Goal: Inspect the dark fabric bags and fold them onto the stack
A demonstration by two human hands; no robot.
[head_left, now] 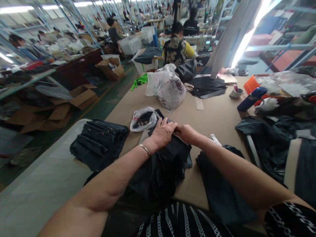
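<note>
Dark garments point(170, 161) are piled in front of me and hang over the table's near edge. My left hand point(163, 132), a bracelet on its wrist, lies flat across the top of the pile with its fingers stretched towards the right. Close beside it, my right hand point(186, 133) has its fingers closed on the edge of the dark garment; the fingertips are partly hidden. Just beyond my left hand sits an open plastic bag point(143, 119) of small dark pieces. A stack of folded dark garments point(98, 140) lies to the left.
More dark clothing point(224, 184) lies at the right. Farther back on the table point(212, 113) are a stuffed plastic bag point(170, 87), flat dark pieces point(208, 86), a small cup point(236, 93) and a blue bottle point(251, 98). A person point(176, 49) sits beyond it. Cardboard boxes point(84, 96) stand left.
</note>
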